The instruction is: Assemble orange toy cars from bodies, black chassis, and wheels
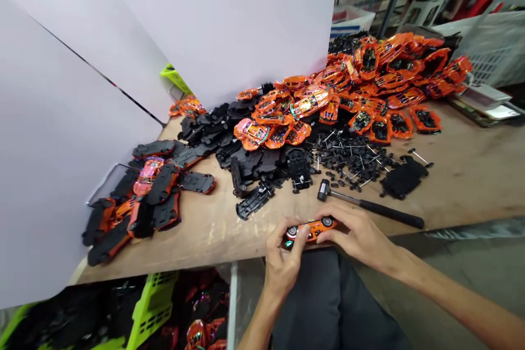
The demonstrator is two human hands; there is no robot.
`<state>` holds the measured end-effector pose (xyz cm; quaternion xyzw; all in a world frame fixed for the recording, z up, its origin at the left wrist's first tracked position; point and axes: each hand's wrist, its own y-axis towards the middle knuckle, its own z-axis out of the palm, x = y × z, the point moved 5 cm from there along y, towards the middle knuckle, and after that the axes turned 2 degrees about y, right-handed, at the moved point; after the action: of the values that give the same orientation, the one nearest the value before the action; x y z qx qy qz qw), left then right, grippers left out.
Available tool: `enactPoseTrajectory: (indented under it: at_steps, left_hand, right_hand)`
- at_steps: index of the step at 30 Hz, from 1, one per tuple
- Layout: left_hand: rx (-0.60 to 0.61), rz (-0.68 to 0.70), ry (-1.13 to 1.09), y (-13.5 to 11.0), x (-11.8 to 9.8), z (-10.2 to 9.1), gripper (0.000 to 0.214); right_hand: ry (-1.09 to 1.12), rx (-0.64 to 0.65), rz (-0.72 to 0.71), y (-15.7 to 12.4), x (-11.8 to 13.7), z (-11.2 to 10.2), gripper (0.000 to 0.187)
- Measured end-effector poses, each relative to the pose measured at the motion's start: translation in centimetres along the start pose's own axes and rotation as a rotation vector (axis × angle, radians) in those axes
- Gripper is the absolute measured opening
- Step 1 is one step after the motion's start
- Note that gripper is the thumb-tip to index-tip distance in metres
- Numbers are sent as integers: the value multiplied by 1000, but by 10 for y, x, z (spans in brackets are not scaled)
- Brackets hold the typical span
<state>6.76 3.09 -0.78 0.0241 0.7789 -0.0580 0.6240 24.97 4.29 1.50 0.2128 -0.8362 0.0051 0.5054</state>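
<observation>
hands: left hand (283, 265) and right hand (356, 235) pinch toy car (311, 229) from either end, over table edge | surface: wooden table (205, 249); hammer (361, 202) at 1 o'clock; wheels (348, 156) at 12; orange car shells (369, 82) beyond | room: white panel (82, 93) at 10 | containers: green basket (151, 306) under table at 7, holding orange shells; white basket (488, 54) at 2, contents hidden

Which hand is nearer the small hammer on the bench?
Right. The right hand lies just below the small hammer, not touching it; the left hand is farther away, at the other end of the toy car.
</observation>
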Motion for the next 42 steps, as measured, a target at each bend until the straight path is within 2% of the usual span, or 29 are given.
enactPoseTrajectory:
  at_steps: [4, 6, 9, 11, 12, 14, 16, 18, 20, 23, 24, 26, 28, 31, 35, 36, 39, 40, 42]
  left_hand:
    - [-3, 110, 21, 1, 2, 2, 14]
    - [50, 155, 84, 5, -1, -3, 14]
    - [232, 243, 242, 11, -18, -9, 20]
    - [342, 308, 370, 11, -33, -9, 24]
    - [356, 330, 415, 9, -41, -8, 24]
    - [305, 327, 426, 4, -51, -5, 34]
    - [206, 247, 344, -6, -52, 0, 42]
    - [157, 84, 219, -18, -43, 7, 36]
    - [227, -155, 23, -32, -27, 18, 28]
    - [467, -579, -567, -53, -5, 41, 24]
    - [525, -701, -806, -57, -1, 48, 26]
    - [548, -867, -1202, -57, 5, 57, 30]
    - [506, -950, -1412, -52, 13, 62, 32]
    - [444, -1020, -1538, -47, 21, 64, 33]
    - [390, -1082, -1623, -46, 21, 64, 38]
    - [388, -1091, -1626, -47, 21, 63, 39]
    - [406, -1098, -1620, -46, 20, 63, 40]
    - [413, -1101, -1620, -46, 20, 62, 40]
    - [417, -1112, -1630, -46, 20, 61, 40]
  right_hand:
    - [95, -191, 78, -7, -11, 9, 13]
    - [122, -236, 87, -11, -15, 11, 14]
    - [135, -137, 148, -9, -16, 10, 16]
    - [131, -89, 186, -6, -8, 4, 15]
    - [127, -80, 203, -5, -2, 1, 15]
    - [129, -63, 243, -4, 12, -4, 18]
    - [133, -5, 265, -6, 23, -7, 22]
    - [59, 38, 221, -8, 26, -16, 26]
    - [-182, -19, 129, -10, 17, -34, 30]
    - [-664, -116, 18, -10, -9, -57, 30]
    - [-777, -102, -3, -10, -19, -60, 28]
    - [-874, -38, -36, -9, -32, -59, 27]
    - [-817, 2, -56, -11, -31, -58, 28]
    - [-574, 65, -57, -18, -11, -58, 29]
    - [-402, 227, -141, -25, 21, -49, 53]
    - [-389, 213, -151, -26, 25, -47, 57]
    - [-364, 36, -136, -26, 24, -43, 62]
    - [-371, 25, -137, -26, 21, -40, 61]
    - [-414, 116, -142, -29, 15, -30, 61]
